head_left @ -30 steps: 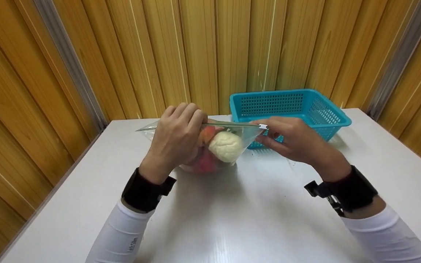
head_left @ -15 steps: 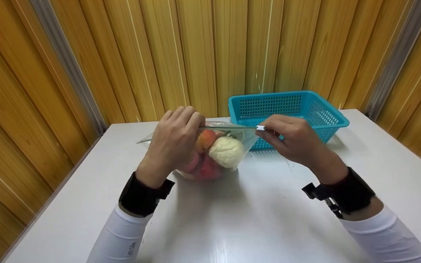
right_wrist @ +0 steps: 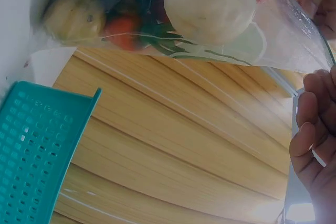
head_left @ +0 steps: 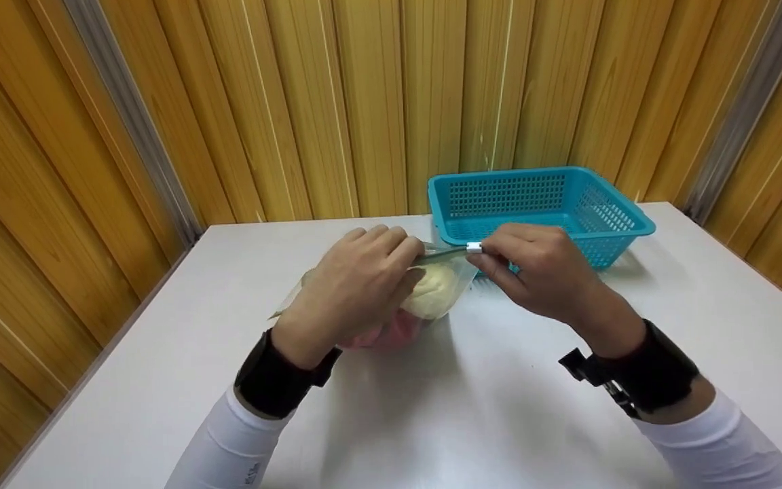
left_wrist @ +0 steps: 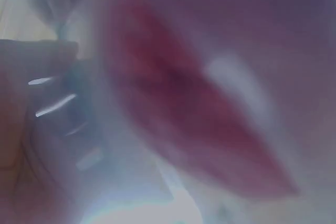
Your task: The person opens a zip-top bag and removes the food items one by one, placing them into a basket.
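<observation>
A clear slider zip bag (head_left: 462, 277) stands on the table, full of fruit and vegetables. Through its side show a pale round lump (head_left: 432, 288) and something red (head_left: 394, 331). My left hand (head_left: 357, 285) grips the bag's top edge and covers much of it. At the right end of the zip, my right hand (head_left: 540, 272) pinches the white slider (head_left: 474, 248) between thumb and forefinger. The right wrist view shows a yellowish round piece (right_wrist: 75, 18) and an orange-red one (right_wrist: 122, 31) in the bag. In the left wrist view a red shape (left_wrist: 173, 114) is blurred.
A turquoise plastic basket (head_left: 506, 197) stands behind and right of the bag, close to the right hand. The white table (head_left: 499, 421) ends at a wood-patterned wall (head_left: 364, 102) at the back.
The left hand has moved right and nearer to me, closing the distance to the right hand. The slider has shifted slightly left with the right hand. The bag has tilted and bunched.
</observation>
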